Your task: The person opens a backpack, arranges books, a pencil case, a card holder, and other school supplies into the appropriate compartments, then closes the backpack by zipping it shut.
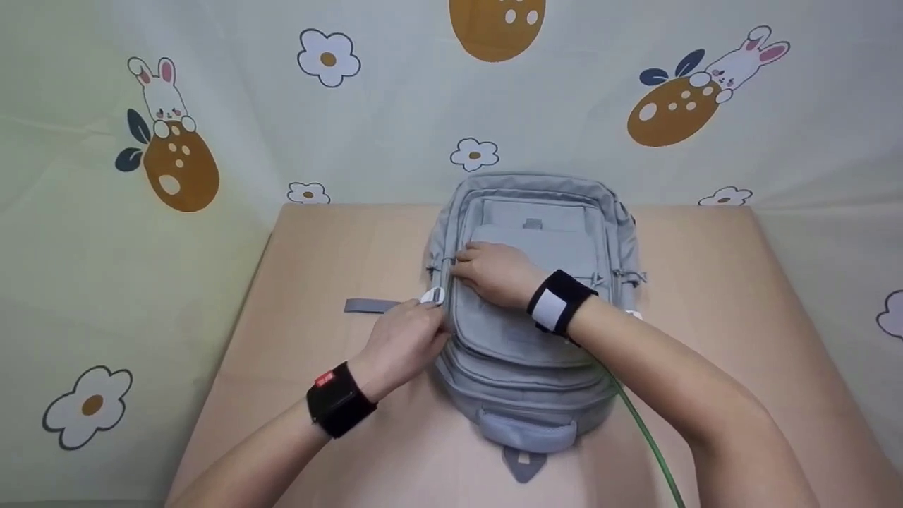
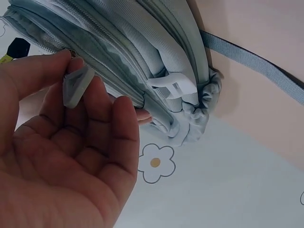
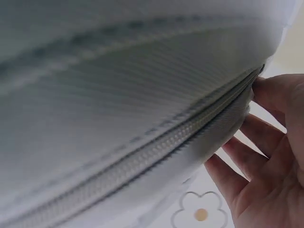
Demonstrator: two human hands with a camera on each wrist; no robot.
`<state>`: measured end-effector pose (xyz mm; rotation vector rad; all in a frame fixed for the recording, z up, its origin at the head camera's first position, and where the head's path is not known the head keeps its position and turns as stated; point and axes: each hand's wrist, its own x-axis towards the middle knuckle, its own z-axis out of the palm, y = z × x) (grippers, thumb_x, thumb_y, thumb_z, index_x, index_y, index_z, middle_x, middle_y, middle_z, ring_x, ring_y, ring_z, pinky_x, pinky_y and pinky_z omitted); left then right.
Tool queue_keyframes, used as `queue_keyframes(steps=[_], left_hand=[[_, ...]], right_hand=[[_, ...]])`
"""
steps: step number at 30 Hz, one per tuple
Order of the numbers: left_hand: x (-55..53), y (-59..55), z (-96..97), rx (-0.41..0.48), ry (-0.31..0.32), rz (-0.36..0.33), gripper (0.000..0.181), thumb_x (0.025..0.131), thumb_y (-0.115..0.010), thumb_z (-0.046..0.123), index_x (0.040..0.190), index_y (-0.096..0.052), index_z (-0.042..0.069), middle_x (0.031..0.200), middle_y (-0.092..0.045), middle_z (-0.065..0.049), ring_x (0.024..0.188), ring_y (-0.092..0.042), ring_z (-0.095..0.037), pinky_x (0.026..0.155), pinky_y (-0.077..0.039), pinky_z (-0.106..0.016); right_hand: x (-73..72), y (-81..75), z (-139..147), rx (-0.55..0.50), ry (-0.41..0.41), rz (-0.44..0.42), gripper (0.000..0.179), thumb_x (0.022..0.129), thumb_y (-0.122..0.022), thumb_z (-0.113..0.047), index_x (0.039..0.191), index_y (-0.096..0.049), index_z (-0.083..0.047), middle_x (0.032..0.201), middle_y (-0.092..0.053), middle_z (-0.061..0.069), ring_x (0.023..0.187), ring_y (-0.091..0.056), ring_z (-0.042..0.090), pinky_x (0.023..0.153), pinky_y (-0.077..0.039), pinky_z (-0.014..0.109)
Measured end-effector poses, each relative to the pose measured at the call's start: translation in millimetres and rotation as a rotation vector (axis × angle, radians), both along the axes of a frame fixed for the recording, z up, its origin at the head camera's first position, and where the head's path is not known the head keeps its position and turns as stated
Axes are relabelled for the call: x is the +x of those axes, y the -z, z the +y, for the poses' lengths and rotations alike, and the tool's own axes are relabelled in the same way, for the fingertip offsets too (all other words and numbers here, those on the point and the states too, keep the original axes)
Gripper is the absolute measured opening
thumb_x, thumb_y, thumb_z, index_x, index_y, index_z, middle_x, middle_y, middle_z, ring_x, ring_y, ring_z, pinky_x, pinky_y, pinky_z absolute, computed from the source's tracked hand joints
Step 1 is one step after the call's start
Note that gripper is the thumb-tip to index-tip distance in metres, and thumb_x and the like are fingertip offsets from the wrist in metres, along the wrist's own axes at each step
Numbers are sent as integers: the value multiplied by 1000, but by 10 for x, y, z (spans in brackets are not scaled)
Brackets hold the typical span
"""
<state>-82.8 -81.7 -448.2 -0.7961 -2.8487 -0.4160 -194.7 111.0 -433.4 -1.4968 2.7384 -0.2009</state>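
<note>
A grey backpack (image 1: 525,331) lies on the table with its front panel up and its top handle (image 1: 529,430) toward the near edge. At its left side, my left hand (image 1: 405,342) pinches a grey zipper pull (image 2: 77,88) between thumb and index finger, the other fingers curled loosely below. My right hand (image 1: 502,274) reaches across the front panel to its left edge. There the thumb and fingers hold the fabric edge beside a closed stretch of zipper (image 3: 156,152); the fingertips are partly hidden in the right wrist view.
A white plastic clip (image 2: 175,85) sits on the bag's side, and a grey strap (image 1: 370,305) sticks out leftward over the table (image 1: 282,416). Near the right forearm runs a green cord (image 1: 649,437). Behind stands a patterned cloth (image 1: 395,120).
</note>
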Motion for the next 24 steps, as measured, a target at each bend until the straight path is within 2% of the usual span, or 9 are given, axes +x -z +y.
queue_keyframes(steps=[3, 7, 11, 17, 24], left_hand=[[9, 14, -16, 25, 3, -3, 11, 89, -74, 13, 80, -68, 14, 77, -63, 2, 70, -56, -18, 62, -46, -34], [19, 25, -35, 52, -7, -19, 7, 89, -76, 13, 84, -71, 14, 80, -65, 3, 73, -58, -18, 65, -48, -35], [24, 34, -43, 71, -16, -18, 7, 88, -77, 14, 84, -71, 13, 79, -66, 3, 73, -60, -18, 65, -48, -36], [35, 80, -40, 78, -13, -16, 7, 87, -76, 13, 83, -70, 12, 77, -65, 3, 72, -59, -19, 63, -48, -36], [91, 108, -2, 104, -11, -63, 5, 85, -75, 13, 83, -71, 13, 75, -64, 5, 69, -59, -16, 61, -48, -34]], right_hand=[[130, -58, 49, -8, -54, 13, 27, 101, -62, -11, 125, -71, -6, 134, -64, 15, 128, -56, 35, 108, -44, 47], [357, -115, 149, -8, -118, 40, 29, 100, -63, -10, 128, -70, -7, 138, -63, 12, 132, -55, 33, 109, -43, 45], [524, -96, 256, 29, -116, 47, 34, 100, -62, -11, 133, -67, -9, 142, -61, 11, 133, -54, 32, 107, -46, 45], [590, 1, 330, 85, -84, 7, 38, 103, -58, -16, 141, -62, -13, 148, -56, 10, 136, -51, 32, 106, -46, 46], [604, 37, 332, 87, -77, 7, 37, 103, -60, -18, 140, -64, -15, 148, -56, 8, 136, -51, 31, 103, -49, 47]])
